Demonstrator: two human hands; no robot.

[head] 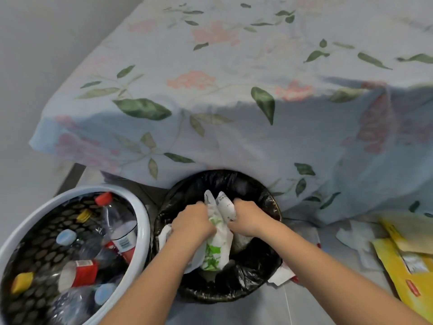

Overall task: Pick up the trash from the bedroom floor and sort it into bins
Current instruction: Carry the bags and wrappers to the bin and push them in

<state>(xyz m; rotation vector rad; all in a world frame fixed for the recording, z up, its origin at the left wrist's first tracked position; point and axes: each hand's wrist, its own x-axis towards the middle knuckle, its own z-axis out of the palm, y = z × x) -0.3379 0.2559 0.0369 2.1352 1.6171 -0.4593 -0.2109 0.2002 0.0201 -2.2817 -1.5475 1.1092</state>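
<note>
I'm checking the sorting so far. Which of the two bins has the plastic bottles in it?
The white-rimmed bin on the left, holding plastic bottles. The black-lined bin beside it holds paper and wrappers instead.

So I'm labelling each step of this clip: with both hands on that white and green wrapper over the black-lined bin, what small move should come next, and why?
Probably push down and let go. The left hand and right hand both grip the crumpled wrapper directly above the black-lined bin, so it would drop in. The white basket beside it holds plastic bottles.
</note>
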